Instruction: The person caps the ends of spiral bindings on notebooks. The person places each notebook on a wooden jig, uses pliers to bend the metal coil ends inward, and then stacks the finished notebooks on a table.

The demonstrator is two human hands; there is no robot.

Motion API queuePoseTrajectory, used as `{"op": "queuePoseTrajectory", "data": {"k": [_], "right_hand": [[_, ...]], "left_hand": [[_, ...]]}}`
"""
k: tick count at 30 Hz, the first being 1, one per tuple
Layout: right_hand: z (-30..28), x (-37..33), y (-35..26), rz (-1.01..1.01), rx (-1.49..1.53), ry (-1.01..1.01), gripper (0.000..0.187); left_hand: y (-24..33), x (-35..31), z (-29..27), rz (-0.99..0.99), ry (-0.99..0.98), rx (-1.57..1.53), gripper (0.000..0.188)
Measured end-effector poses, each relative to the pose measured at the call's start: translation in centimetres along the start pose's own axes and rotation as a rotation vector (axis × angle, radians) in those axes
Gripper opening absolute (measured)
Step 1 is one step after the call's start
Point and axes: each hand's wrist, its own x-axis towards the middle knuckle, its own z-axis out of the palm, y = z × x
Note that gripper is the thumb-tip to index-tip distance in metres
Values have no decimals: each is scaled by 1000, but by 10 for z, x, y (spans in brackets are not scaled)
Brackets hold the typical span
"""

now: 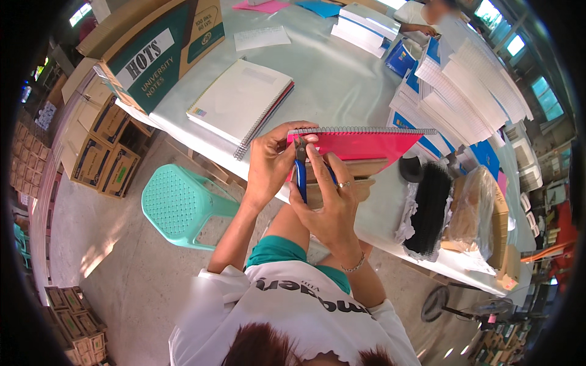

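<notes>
A spiral notebook with a bright pink cover (372, 145) stands at the table's near edge, its wire coil (378, 130) running along the top. My left hand (266, 165) grips the coil's left end, thumb and fingers closed on that corner. In my right hand (332, 210) is a pair of pliers with blue handles (301, 180), my fingers wrapped about the handles. The pliers' jaws touch or nearly touch the left coil end, beside my left thumb. Brown wooden or cardboard pieces (360, 168) are in front of the pink cover, partly behind my right fingers.
A small pile of spiral notebooks (241, 100) lies to the left, beside a large green-and-brown carton (162, 52). Stacked paper blocks (452, 85) and a bundle of black coils (428, 210) are on the right. A teal stool (177, 204) stands at left. Across the table is another person (415, 15).
</notes>
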Motion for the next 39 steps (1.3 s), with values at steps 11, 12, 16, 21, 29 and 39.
{"op": "queuePoseTrajectory", "data": {"k": [11, 12, 16, 21, 29, 39], "right_hand": [[1, -6, -1, -33, -21, 15, 62], [0, -5, -3, -27, -21, 11, 62], [-11, 1, -13, 64, 183, -41, 58], [-33, 17, -16, 990, 1525, -337, 48], [-57, -58, 76, 800, 537, 236, 50], [-45, -118, 163, 542, -401, 3, 45]], "left_hand": [[5, -5, 2, -24, 25, 46, 19], [6, -5, 2, -12, 22, 72, 20], [3, -5, 2, 69, 20, 170, 22], [7, -7, 0, 48, 36, 188, 22], [12, -11, -7, 2, -74, 204, 23], [65, 17, -38, 150, 322, 336, 20]]}}
